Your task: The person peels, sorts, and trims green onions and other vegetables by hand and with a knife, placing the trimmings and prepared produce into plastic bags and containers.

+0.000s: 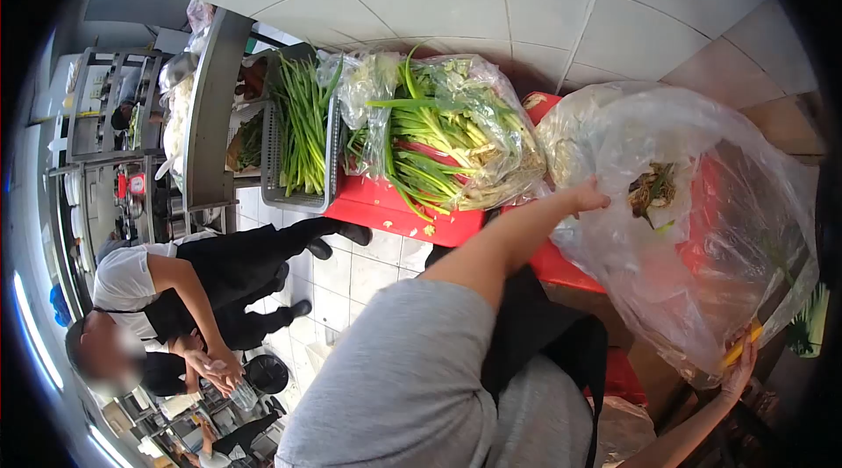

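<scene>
My left hand (589,196) is closed at the near-left rim of a large clear plastic bag (631,284), its fingers curled on the plastic. The bag lies wide over the red surface. Inside it is a small clump of brownish roots and trimmings (653,192) with some green. At the bag's lower right edge, my right hand (742,364) is wrapped round a yellow handle (743,343); the tool's far end is not clear. Left of the bag lies a pile of spring onions (438,135), partly in clear plastic, with roots toward my left hand.
A grey crate (331,152) of green stalks (303,126) stands left of the pile on the red table (377,205). A steel shelf (210,117) rises beyond it. A co-worker in a black apron (254,271) stands at left on the tiled floor. A tiled wall (438,3) closes the far side.
</scene>
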A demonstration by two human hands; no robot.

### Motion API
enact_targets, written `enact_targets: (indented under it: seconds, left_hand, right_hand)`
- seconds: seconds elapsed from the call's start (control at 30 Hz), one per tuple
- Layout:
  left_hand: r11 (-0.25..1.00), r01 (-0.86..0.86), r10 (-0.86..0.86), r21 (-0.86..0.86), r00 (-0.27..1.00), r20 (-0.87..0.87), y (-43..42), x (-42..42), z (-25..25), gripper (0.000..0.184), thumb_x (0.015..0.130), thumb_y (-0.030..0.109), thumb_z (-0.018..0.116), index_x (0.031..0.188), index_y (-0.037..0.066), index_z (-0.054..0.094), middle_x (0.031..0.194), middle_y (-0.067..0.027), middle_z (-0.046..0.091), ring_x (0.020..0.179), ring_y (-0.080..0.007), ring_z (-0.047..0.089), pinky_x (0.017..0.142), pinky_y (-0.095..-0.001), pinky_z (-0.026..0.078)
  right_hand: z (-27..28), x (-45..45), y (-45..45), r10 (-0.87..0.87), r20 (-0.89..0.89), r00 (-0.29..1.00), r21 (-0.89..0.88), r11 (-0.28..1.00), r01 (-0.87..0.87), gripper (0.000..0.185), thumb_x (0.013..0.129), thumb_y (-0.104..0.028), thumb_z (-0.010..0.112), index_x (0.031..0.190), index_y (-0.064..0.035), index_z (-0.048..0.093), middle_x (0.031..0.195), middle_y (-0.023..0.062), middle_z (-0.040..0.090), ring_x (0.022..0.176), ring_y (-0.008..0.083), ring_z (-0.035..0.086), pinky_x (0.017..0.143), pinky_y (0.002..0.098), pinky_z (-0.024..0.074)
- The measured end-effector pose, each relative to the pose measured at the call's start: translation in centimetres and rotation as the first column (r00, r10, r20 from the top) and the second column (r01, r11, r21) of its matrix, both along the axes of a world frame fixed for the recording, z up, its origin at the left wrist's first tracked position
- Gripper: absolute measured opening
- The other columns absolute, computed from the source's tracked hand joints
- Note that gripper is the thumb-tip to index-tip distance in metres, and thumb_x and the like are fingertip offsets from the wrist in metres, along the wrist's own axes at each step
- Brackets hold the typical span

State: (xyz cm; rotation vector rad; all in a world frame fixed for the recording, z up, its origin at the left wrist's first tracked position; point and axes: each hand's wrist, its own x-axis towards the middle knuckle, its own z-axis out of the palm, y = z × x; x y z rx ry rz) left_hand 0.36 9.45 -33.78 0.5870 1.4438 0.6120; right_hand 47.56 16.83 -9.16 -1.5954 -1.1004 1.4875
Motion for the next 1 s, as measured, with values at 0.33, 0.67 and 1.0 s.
enact_targets:
  seconds: [0.33, 0.67, 1.0]
  left_hand:
    - [0.724, -0.619, 0.636, 0.305, 0.77, 0.055, -19.1, -22.9, 4.2, 0.049, 0.081, 0.023, 0.061, 0.126, 0.011, 0.045, 0.122, -0.0113, 0.051, 0.096, -0.0275, 0.059, 0.079, -0.0387, 0.049]
    - [0.7, 0.678, -0.447, -0.223, 0.173, -0.878, -25.2, -23.2, 1.0, 0.066, 0.074, 0.014, 0.062, 0.133, 0.013, 0.033, 0.143, -0.0094, 0.022, 0.132, -0.0262, 0.019, 0.107, -0.0496, 0.016]
    - [0.617, 0.772, -0.325, -0.155, 0.071, -0.943, -23.7, -25.4, -0.3, 0.038, 0.072, 0.029, 0.059, 0.106, 0.011, 0.06, 0.128, -0.0072, 0.039, 0.122, -0.0252, 0.033, 0.099, -0.0472, 0.029]
  right_hand:
    - [-0.3, -12.4, 0.2, 0.057, -0.376, 0.925, -0.515, 0.817, -0.259, 0.033, 0.092, -0.034, 0.044, 0.11, -0.006, 0.049, 0.068, -0.0041, 0.041, 0.046, 0.0021, 0.035, 0.037, 0.0175, 0.0295]
    - [1.5, -22.4, -13.7, -0.141, -0.464, 0.875, -0.612, 0.765, -0.201, 0.03, 0.094, -0.032, 0.04, 0.106, -0.0052, 0.046, 0.065, -0.0012, 0.041, 0.041, 0.0044, 0.036, 0.032, 0.0185, 0.0315]
    - [6.1, -28.8, -22.7, 0.038, -0.107, 0.994, -0.481, 0.873, -0.085, 0.03, 0.09, -0.031, 0.049, 0.103, -0.0046, 0.048, 0.062, -0.0011, 0.042, 0.039, 0.0054, 0.035, 0.033, 0.0198, 0.0295]
